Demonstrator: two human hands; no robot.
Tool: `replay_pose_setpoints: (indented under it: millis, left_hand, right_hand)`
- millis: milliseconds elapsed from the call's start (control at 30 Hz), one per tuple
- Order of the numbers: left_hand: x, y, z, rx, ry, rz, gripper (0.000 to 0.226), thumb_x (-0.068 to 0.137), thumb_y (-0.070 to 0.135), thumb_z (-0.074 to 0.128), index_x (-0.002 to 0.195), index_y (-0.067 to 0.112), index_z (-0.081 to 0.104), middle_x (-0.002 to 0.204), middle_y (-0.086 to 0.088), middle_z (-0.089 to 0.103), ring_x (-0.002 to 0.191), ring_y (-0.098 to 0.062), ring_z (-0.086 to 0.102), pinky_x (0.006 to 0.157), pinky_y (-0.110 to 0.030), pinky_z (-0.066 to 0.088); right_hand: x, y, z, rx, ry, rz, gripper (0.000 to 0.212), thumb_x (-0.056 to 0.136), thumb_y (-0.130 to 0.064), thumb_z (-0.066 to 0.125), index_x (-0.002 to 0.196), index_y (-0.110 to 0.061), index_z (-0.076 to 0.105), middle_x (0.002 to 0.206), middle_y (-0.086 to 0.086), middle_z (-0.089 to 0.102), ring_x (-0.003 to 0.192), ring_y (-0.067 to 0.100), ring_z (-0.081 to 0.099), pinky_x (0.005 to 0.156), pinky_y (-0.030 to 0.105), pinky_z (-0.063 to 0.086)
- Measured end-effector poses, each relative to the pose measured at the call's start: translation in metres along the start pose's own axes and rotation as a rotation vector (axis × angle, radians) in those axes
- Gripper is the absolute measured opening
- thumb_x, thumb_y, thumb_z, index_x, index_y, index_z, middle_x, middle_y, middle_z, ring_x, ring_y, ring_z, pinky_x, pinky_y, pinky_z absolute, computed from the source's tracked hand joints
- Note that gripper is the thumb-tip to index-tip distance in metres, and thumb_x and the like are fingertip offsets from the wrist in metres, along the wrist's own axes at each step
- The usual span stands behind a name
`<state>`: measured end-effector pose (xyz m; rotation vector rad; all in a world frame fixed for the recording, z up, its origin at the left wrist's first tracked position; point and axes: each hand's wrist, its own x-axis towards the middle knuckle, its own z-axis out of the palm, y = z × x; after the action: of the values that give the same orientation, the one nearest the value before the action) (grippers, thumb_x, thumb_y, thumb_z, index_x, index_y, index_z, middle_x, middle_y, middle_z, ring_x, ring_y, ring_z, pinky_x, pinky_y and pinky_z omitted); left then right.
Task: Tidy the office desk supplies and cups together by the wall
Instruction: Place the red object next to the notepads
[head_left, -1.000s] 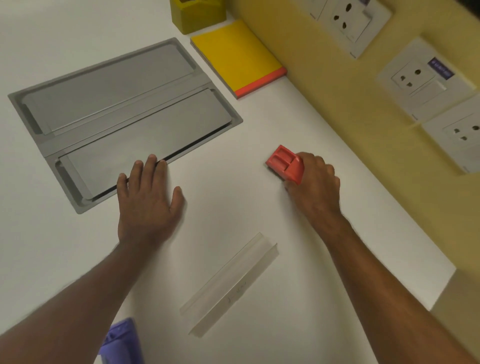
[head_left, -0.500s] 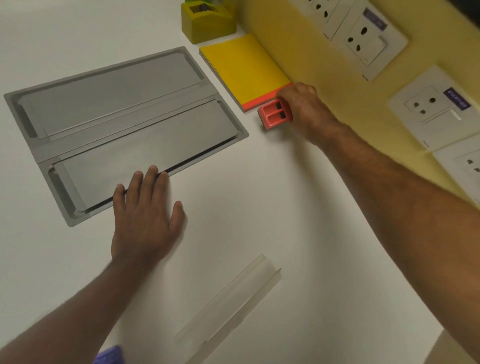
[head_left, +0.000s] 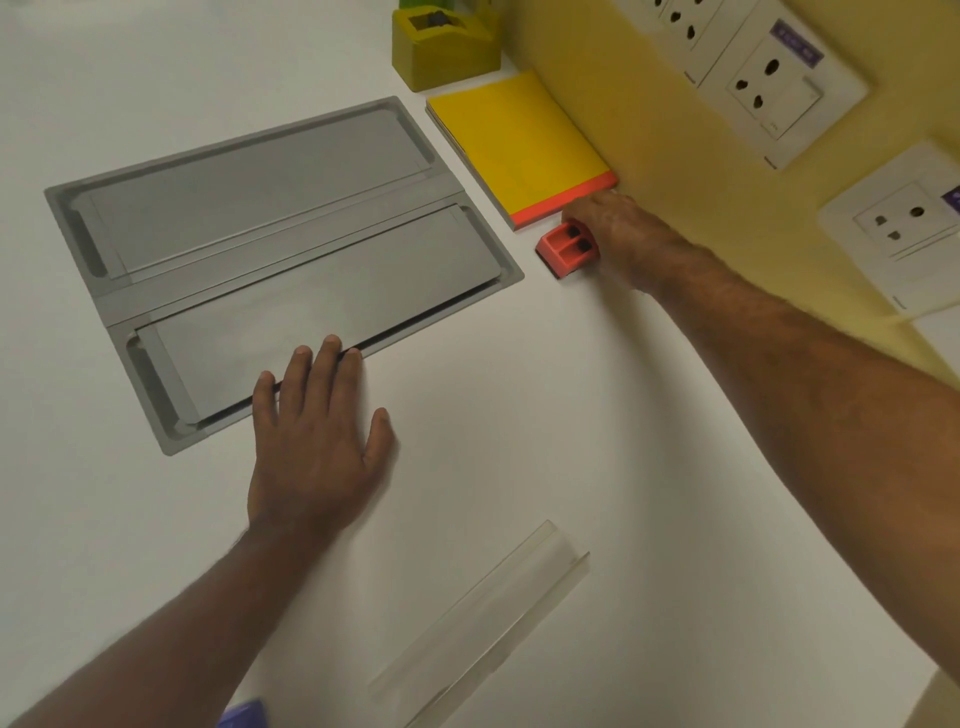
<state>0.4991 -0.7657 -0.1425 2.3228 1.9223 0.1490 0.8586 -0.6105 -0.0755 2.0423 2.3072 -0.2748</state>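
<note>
Our right hand (head_left: 618, 234) has its grip closed on the little red sharpener (head_left: 567, 250), right of the frame's middle, just below the yellow notepad (head_left: 519, 150) by the wall (head_left: 623, 119). Our left hand (head_left: 317, 441) lies flat and open on the white worktop (head_left: 623, 441), fingertips touching the grey panel (head_left: 270, 260).

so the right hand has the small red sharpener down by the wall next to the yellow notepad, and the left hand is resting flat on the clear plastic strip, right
Not quite. In the head view the left hand lies flat on the white desk, fingertips at the grey metal hatch, apart from the clear plastic strip. The right hand, small red sharpener and yellow notepad are as you say.
</note>
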Motion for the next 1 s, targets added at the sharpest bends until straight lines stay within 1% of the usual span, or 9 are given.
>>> replay_pose_setpoints:
  millis: [100, 233, 333, 433, 500, 567, 700, 900, 1000]
  left_hand:
    - [0.0, 0.0, 0.001, 0.003, -0.002, -0.002, 0.067, 0.097, 0.045, 0.034, 0.154, 0.011, 0.034, 0.165, -0.009, 0.03, 0.152, -0.032, 0.024, 0.122, -0.056, 0.017]
    - [0.0, 0.0, 0.002, -0.011, 0.003, -0.003, 0.067, 0.097, 0.046, 0.034, 0.155, 0.011, 0.033, 0.165, -0.008, 0.029, 0.152, -0.032, 0.023, 0.123, -0.056, 0.017]
    - [0.0, -0.001, 0.003, -0.02, 0.004, -0.002, 0.067, 0.098, 0.046, 0.034, 0.155, 0.012, 0.032, 0.165, -0.008, 0.028, 0.152, -0.032, 0.022, 0.123, -0.056, 0.016]
    - [0.0, -0.001, 0.002, -0.026, 0.009, 0.001, 0.067, 0.098, 0.046, 0.034, 0.155, 0.012, 0.032, 0.165, -0.008, 0.028, 0.152, -0.032, 0.022, 0.123, -0.056, 0.016]
    - [-0.001, -0.002, 0.002, -0.023, 0.019, 0.007, 0.066, 0.097, 0.045, 0.035, 0.154, 0.011, 0.033, 0.164, -0.009, 0.03, 0.151, -0.033, 0.024, 0.122, -0.056, 0.017]
    - [0.0, -0.002, 0.003, -0.021, 0.03, 0.016, 0.066, 0.097, 0.045, 0.038, 0.153, 0.011, 0.034, 0.163, -0.01, 0.032, 0.15, -0.034, 0.026, 0.121, -0.057, 0.018]
    - [0.0, -0.006, 0.004, -0.051, 0.024, 0.027, 0.065, 0.098, 0.047, 0.041, 0.153, 0.012, 0.036, 0.163, -0.008, 0.033, 0.149, -0.034, 0.028, 0.121, -0.057, 0.019]
    - [-0.012, -0.021, -0.01, -0.326, -0.01, 0.054, 0.063, 0.095, 0.045, 0.041, 0.148, 0.012, 0.046, 0.16, -0.009, 0.039, 0.148, -0.033, 0.032, 0.123, -0.052, 0.019]
    - [-0.052, -0.042, -0.02, -0.358, -0.039, 0.021, 0.057, 0.095, 0.042, 0.046, 0.146, 0.015, 0.048, 0.159, -0.006, 0.04, 0.148, -0.03, 0.033, 0.121, -0.054, 0.022]
  right_hand:
    - [0.0, -0.001, -0.002, -0.005, -0.006, 0.004, 0.048, 0.092, 0.001, 0.062, 0.138, -0.012, 0.053, 0.13, 0.018, 0.057, 0.112, 0.032, 0.056, 0.093, 0.037, 0.046]
    - [-0.004, -0.005, -0.006, -0.008, -0.018, 0.02, 0.056, 0.09, 0.005, 0.062, 0.143, -0.01, 0.049, 0.135, 0.02, 0.054, 0.118, 0.035, 0.054, 0.094, 0.036, 0.043]
    - [-0.01, -0.009, -0.008, 0.006, -0.004, 0.049, 0.07, 0.087, 0.006, 0.066, 0.15, -0.011, 0.041, 0.147, 0.019, 0.046, 0.132, 0.036, 0.046, 0.104, 0.039, 0.04]
    - [-0.024, -0.016, -0.009, 0.017, 0.072, 0.128, 0.075, 0.084, 0.01, 0.064, 0.151, -0.009, 0.036, 0.151, 0.017, 0.042, 0.138, 0.034, 0.039, 0.108, 0.045, 0.041]
    - [-0.039, -0.025, -0.009, 0.047, 0.145, 0.193, 0.073, 0.08, 0.013, 0.056, 0.148, -0.008, 0.038, 0.148, 0.015, 0.042, 0.138, 0.033, 0.038, 0.105, 0.045, 0.042]
    - [-0.058, -0.036, -0.005, 0.085, 0.222, 0.231, 0.066, 0.08, 0.01, 0.052, 0.143, -0.008, 0.041, 0.146, 0.014, 0.043, 0.136, 0.032, 0.038, 0.103, 0.044, 0.044]
    - [-0.107, -0.065, 0.011, 0.189, 0.304, 0.311, 0.06, 0.088, -0.008, 0.061, 0.145, -0.013, 0.041, 0.149, 0.007, 0.042, 0.138, 0.027, 0.037, 0.102, 0.038, 0.042]
    - [-0.189, -0.137, 0.027, 0.407, 0.381, 0.393, 0.051, 0.092, -0.017, 0.062, 0.14, -0.018, 0.046, 0.146, 0.001, 0.044, 0.137, 0.02, 0.039, 0.095, 0.028, 0.04]
    - [-0.226, -0.178, 0.034, 0.469, 0.413, 0.426, 0.046, 0.093, -0.02, 0.06, 0.138, -0.019, 0.049, 0.144, -0.001, 0.045, 0.135, 0.018, 0.041, 0.094, 0.022, 0.037]
